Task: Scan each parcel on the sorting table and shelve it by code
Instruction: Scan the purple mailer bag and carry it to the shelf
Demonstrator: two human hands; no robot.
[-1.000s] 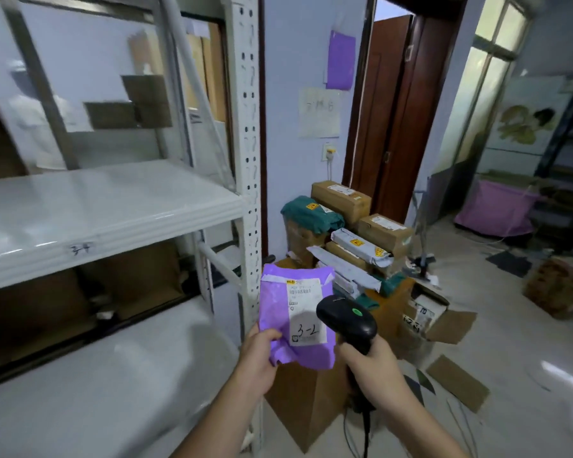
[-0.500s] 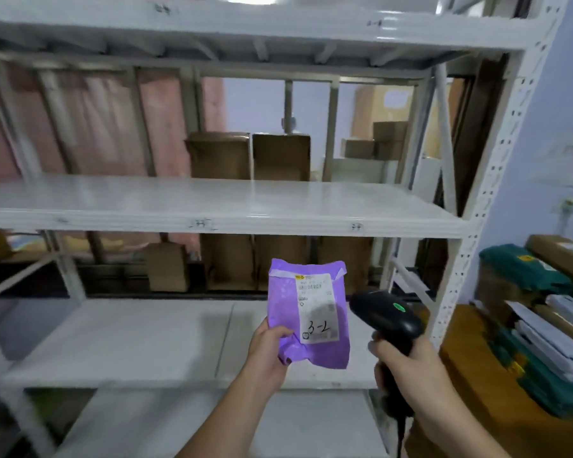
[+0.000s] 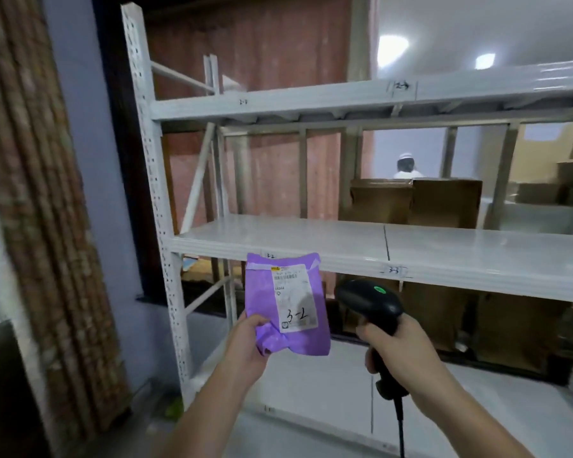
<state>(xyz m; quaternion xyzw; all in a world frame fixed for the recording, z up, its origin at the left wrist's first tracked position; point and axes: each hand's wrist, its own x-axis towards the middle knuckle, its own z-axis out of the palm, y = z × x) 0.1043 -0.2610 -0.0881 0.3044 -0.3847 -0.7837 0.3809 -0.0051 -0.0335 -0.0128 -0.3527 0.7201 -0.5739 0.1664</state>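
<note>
Holding the purple parcel (image 3: 286, 305) up before the white rack, the left hand (image 3: 245, 345) is pinching its lower corner while the right hand (image 3: 401, 352) is gripping the black scanner (image 3: 371, 304). Shelving seems under way: the label reads 3-2, so the parcel is likely heading for the middle shelf (image 3: 311, 236), whose edge tag sits just behind it.

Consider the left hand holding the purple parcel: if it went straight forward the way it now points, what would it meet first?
Probably the front edge of the middle shelf. The left hand holds the purple parcel upright just before it, the parcel's top overlapping that edge. Depth is unclear, so it might pass just underneath.
</note>
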